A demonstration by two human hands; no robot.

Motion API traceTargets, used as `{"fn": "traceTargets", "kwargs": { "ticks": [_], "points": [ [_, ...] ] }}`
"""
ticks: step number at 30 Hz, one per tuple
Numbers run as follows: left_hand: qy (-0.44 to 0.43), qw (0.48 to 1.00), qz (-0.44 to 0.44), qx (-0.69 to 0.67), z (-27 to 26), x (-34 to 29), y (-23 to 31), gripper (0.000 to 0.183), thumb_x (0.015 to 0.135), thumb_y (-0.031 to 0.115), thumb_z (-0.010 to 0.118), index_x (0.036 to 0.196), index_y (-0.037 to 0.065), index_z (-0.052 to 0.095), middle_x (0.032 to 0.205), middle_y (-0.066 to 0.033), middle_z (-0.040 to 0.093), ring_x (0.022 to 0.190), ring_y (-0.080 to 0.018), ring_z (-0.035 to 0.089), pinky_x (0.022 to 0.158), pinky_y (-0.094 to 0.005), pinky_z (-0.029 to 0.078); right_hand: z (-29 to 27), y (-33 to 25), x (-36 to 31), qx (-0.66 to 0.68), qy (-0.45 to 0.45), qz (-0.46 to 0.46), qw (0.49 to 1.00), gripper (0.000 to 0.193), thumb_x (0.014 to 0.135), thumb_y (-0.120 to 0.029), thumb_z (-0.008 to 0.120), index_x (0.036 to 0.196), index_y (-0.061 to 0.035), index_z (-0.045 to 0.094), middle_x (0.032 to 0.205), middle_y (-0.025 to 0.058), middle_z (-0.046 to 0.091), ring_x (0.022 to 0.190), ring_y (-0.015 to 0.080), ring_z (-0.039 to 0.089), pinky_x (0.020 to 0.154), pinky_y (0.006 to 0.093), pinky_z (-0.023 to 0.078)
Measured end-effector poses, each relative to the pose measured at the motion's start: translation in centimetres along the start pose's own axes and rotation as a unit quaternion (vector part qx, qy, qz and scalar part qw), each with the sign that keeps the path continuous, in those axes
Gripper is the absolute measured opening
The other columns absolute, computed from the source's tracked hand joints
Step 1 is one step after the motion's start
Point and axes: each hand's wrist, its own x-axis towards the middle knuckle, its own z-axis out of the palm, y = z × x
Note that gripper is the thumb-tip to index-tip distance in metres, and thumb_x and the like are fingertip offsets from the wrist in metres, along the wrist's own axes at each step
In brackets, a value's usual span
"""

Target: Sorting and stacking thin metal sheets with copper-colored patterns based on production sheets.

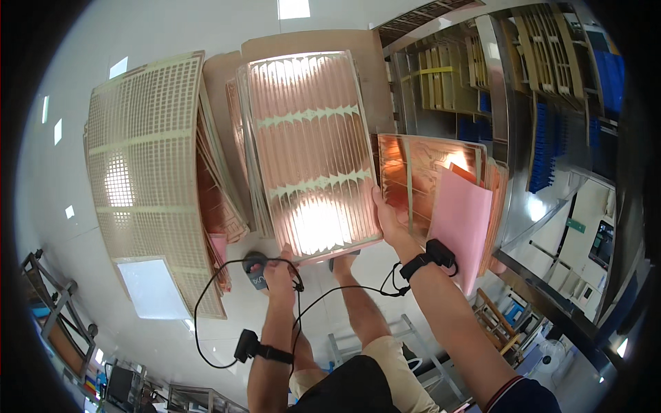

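Observation:
A copper-coloured circuit board panel point(313, 151) with narrow stripes and two pale green cross bands stands in front of me, with bright glare at its top and bottom. My left hand point(279, 272) is closed at its lower left corner. My right hand point(390, 220) grips its right edge near the bottom, fingers partly hidden behind. More panels point(258, 158) lean in a stack at its left edge. Right of my right hand stand shiny copper panels point(423, 175) with a pink sheet point(461, 224) in front.
On the left leans a stack of pale grid-patterned panels point(148, 158) with a white sheet point(151, 288) at its lower end. Brown cardboard point(310, 43) stands behind the panels. A metal rack point(497, 89) with boards is at the right. Black cables point(344, 288) hang between my wrists.

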Motion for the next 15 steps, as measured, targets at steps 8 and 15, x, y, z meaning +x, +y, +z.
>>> {"fn": "traceTargets", "kwargs": {
  "ticks": [8, 15],
  "points": [
    [-0.046, 0.988, 0.042, 0.141, 0.8, 5.9, 6.6, 0.054, 0.078, 0.044, 0.067, 0.092, -0.008, 0.058, 0.077, -0.0114, 0.061, 0.07, -0.0206, 0.06, 0.064, -0.0301, 0.047, 2.3, -3.3, -5.0, -0.063, 0.018, 0.037, 0.997, 0.098, 0.082, -0.072, 0.033, 0.109, 0.0201, 0.052, 0.108, 0.0307, 0.056, 0.107, 0.0342, 0.052, 0.093, 0.0362, 0.037],
    [0.1, 0.905, 0.17, 0.376, 2.4, -3.6, 13.0, 0.084, 0.082, 0.055, 0.056, 0.125, -0.015, 0.04, 0.104, -0.0213, 0.062, 0.095, -0.0277, 0.059, 0.083, -0.0347, 0.045, 2.0, -5.5, -14.1, 0.027, 0.027, 0.024, 0.999, 0.082, 0.085, -0.068, 0.033, 0.065, 0.0057, 0.062, 0.06, 0.0164, 0.059, 0.062, 0.0277, 0.06, 0.064, 0.0371, 0.046]
  ]
}}
